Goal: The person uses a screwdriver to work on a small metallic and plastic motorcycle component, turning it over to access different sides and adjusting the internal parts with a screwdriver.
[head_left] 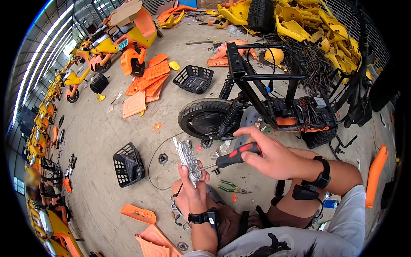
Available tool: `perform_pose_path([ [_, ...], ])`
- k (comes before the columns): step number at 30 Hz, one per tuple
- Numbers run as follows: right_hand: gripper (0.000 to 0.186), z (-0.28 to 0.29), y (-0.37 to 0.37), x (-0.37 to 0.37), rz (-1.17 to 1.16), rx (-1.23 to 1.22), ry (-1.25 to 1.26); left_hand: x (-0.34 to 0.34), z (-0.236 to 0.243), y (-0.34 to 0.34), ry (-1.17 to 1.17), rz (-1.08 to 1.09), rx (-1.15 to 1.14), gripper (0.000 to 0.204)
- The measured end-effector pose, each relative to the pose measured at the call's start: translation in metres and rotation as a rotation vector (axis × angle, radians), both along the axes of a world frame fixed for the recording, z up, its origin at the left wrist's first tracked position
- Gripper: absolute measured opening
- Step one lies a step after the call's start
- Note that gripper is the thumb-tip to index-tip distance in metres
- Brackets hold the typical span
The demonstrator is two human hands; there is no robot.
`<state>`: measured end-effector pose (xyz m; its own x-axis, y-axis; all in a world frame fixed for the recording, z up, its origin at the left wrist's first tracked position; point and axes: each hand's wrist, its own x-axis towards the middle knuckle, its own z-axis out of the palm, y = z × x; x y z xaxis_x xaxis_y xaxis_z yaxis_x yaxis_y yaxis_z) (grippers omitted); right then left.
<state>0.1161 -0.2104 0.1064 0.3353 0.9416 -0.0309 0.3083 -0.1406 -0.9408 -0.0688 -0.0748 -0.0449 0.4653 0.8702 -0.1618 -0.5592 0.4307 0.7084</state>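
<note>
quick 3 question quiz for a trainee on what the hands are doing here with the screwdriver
1. True or false: the left hand grips the screwdriver.
2. What does the left hand hold upright? A) a silver ridged pedal B) a black basket C) green pliers
3. Fill in: the screwdriver's tip meets the pedal's ____ end.

Key: 1 false, the right hand grips its red and black handle. 2 A. 3 lower.
</note>
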Motion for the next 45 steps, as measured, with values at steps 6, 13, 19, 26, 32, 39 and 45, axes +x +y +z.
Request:
perform_pose_path([
  [6,0.043,0.002,0.003,0.0,-0.004,-0.029,0.049,-0.001,-0.001,0.0,-0.003,-0.011,0.008,0.043],
  [13,0.036,0.01,0.005,0.002,0.012,-0.207,0.168,-0.002,-0.004,0.002,-0.022,-0.028,0.017,0.043],
  [19,0.033,-0.004,0.002,0.0,0.002,0.032,-0.029,-0.002,-0.007,0.003,-0.046,-0.04,0.013,0.044],
  [26,0.031,0.001,0.002,0.0,-0.004,-0.005,-0.11,-0.004,-0.006,0.005,-0.064,-0.04,-0.002,0.042],
  [32,0.033,-0.002,0.008,0.002,-0.029,-0.138,0.058,-0.005,-0.01,0.008,-0.088,-0.063,0.021,0.036],
  [39,0.033,0.003,0.012,-0.017,-0.001,-0.01,-0.055,-0.017,-0.012,0.008,-0.055,-0.032,-0.029,0.033],
  [45,0.026,0.002,0.017,-0.013,0.011,-0.035,0.016,-0.017,-0.02,0.014,-0.11,-0.081,-0.028,0.031],
])
